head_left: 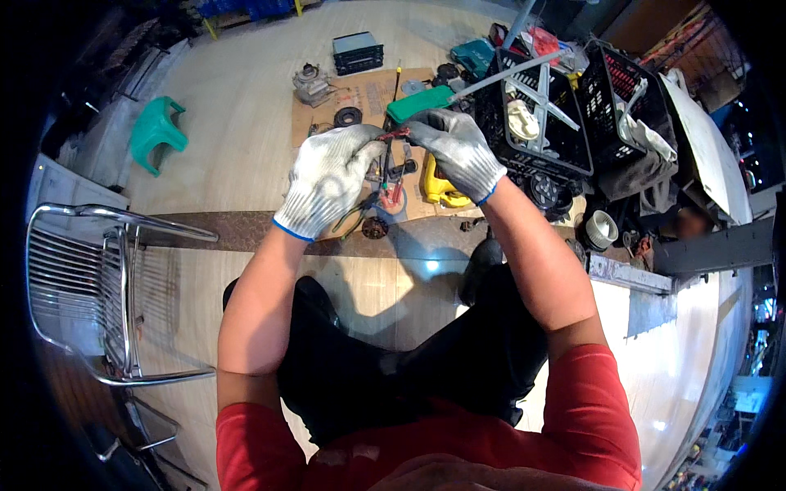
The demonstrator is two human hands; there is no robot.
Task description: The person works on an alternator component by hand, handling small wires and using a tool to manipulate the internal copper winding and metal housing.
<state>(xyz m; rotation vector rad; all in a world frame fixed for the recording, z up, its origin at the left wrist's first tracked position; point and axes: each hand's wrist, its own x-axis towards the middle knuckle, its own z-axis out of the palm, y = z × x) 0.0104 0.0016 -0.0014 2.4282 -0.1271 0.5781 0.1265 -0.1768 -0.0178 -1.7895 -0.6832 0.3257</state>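
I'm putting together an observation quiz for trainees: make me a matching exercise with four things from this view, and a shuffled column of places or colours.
Column one
1. Small reddish piece
2. Plastic stool
3. Metal chair
4. Ring-shaped part

Column two
A. Black, lying on the cardboard
B. Silver, with a slatted back, near the picture's left edge
C. At the gloved fingertips of the left hand and right hand
D. Green, standing on the pale floor

Right pairs: 1-C, 2-D, 3-B, 4-A
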